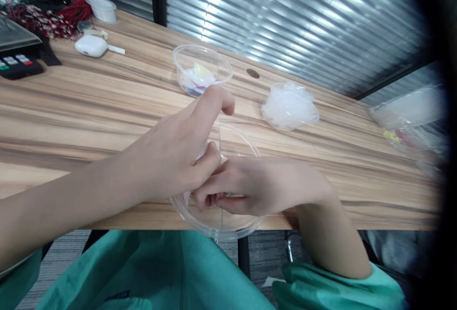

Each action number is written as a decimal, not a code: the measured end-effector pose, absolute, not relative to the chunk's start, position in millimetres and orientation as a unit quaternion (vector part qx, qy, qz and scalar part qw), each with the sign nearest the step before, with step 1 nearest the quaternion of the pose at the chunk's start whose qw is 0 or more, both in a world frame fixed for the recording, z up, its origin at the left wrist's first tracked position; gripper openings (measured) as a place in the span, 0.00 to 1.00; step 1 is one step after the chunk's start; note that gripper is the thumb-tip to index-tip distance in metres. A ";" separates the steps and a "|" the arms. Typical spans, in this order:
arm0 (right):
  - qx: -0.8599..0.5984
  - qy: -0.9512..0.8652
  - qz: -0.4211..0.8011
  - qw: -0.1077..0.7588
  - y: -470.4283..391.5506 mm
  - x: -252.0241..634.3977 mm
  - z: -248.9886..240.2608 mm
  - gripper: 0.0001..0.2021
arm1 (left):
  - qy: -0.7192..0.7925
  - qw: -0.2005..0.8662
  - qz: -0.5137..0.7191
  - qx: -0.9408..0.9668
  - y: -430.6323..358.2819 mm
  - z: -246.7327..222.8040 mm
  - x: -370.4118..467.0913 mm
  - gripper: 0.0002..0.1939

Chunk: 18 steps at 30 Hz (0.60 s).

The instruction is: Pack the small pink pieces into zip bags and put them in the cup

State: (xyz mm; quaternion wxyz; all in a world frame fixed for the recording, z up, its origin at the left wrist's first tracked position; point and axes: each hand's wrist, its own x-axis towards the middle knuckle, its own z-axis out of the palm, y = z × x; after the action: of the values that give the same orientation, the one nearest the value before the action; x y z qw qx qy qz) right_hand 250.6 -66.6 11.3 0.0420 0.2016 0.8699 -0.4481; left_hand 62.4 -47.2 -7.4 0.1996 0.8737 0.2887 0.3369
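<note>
Over a clear round plastic container (246,232) at the table's front edge, my two hands meet. My left hand (187,145) has its index finger raised and hooked, while its other fingers curl in. Just right of it, my right hand (246,184) is closed, thumb and fingertips pinched together beside the left fingers. What either hand pinches is hidden or too small to name. A pale purplish scrap (187,197) shows below my left hand; whether it is held or lies in the container I cannot tell.
Behind stand a clear tub (178,74) with small packets and a pile of translucent white pieces (290,106). At left are a white earbud case (91,46), a white cup (103,11), red wires (80,3) and a black keypad device (17,65). Plastic bags (410,115) lie at right.
</note>
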 end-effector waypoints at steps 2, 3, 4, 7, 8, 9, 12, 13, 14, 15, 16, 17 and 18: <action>0.209 0.866 -0.450 0.065 -67.0 250.1 12.8 0.10 | 0.288 0.197 0.338 0.874 -47.5 -7.6 62.4 0.19; 0.214 0.863 -0.452 0.074 -67.3 249.8 13.5 0.10 | 0.290 0.197 0.336 0.874 -47.7 -7.6 62.2 0.20; 0.219 0.861 -0.453 0.075 -67.6 249.6 14.0 0.10 | 0.293 0.198 0.332 0.875 -48.0 -7.6 61.9 0.20; 0.225 0.860 -0.453 0.067 -68.4 248.8 14.8 0.10 | 0.301 0.201 0.317 0.877 -49.1 -7.2 60.2 0.19; 0.223 0.859 -0.455 0.068 -68.4 248.6 14.8 0.10 | 0.301 0.202 0.315 0.877 -49.5 -7.0 59.7 0.19; 0.220 0.859 -0.458 0.070 -68.2 248.5 14.8 0.09 | 0.300 0.204 0.314 0.878 -49.8 -6.8 59.1 0.19; 0.207 0.858 -0.462 0.085 -66.5 248.2 14.6 0.09 | 0.302 0.213 0.308 0.877 -50.7 -5.6 58.4 0.20; 0.199 0.859 -0.464 0.086 -65.7 248.2 14.5 0.09 | 0.303 0.216 0.307 0.876 -50.8 -5.0 58.4 0.20; 0.189 0.858 -0.469 0.084 -64.8 248.2 14.2 0.09 | 0.304 0.219 0.306 0.875 -51.0 -4.3 58.6 0.20; 0.179 0.857 -0.476 0.083 -63.9 248.1 13.9 0.08 | 0.304 0.221 0.306 0.875 -51.0 -3.6 59.0 0.19; 0.171 0.855 -0.482 0.081 -63.1 248.0 13.6 0.08 | 0.303 0.224 0.305 0.874 -51.0 -3.1 59.5 0.19; 0.166 0.853 -0.488 0.078 -62.3 248.0 13.3 0.07 | 0.301 0.227 0.305 0.874 -50.8 -2.7 59.9 0.19; 0.161 0.852 -0.493 0.076 -61.6 247.9 13.0 0.07 | 0.297 0.228 0.310 0.874 -50.6 -2.6 60.4 0.19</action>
State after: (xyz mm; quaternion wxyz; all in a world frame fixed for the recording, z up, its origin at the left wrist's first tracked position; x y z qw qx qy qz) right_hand 247.9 -61.6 13.0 0.0763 0.1615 0.8517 -0.4926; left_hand 60.4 -50.6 -2.6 0.2280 0.8739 0.2965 0.3104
